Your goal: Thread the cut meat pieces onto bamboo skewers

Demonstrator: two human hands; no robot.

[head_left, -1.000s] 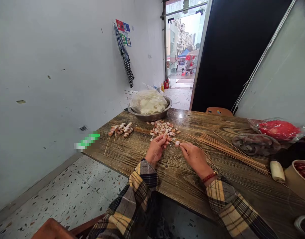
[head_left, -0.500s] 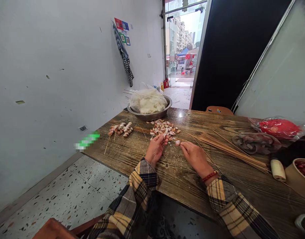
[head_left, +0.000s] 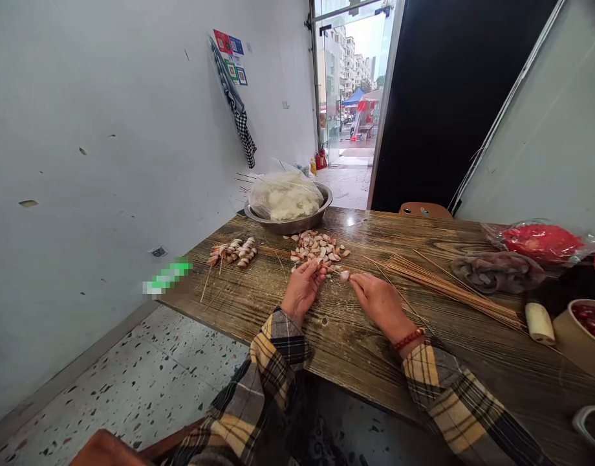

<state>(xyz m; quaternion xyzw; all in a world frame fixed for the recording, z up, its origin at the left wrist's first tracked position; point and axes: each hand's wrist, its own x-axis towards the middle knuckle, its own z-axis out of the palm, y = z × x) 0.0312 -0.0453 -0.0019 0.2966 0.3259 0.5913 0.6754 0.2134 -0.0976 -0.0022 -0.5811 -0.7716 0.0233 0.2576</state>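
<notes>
My left hand (head_left: 301,290) is closed in a pinch on a garlic clove (head_left: 319,262), over the near edge of a pile of loose cloves (head_left: 321,244). To its right, my right hand (head_left: 382,305) grips a thin wooden skewer, its fingers wrapped round one end. A pale clove (head_left: 345,276) is threaded on that skewer, close to the right fingertips. The skewer's other end reaches the left fingertips; its exact contact with the pinched clove is too small to make out. Left of the pile lie several filled garlic skewers (head_left: 239,251).
A metal basin (head_left: 288,226) with a plastic bag of white stuff stands behind the pile. A bundle of bare skewers (head_left: 453,292) lies to the right. Beyond it are a crumpled grey cloth (head_left: 496,272), a red bagged item (head_left: 540,243) and a tub of dark red pieces (head_left: 581,340).
The view has shifted slightly. Both hands stay nearly in place, still holding the clove and the skewer.
</notes>
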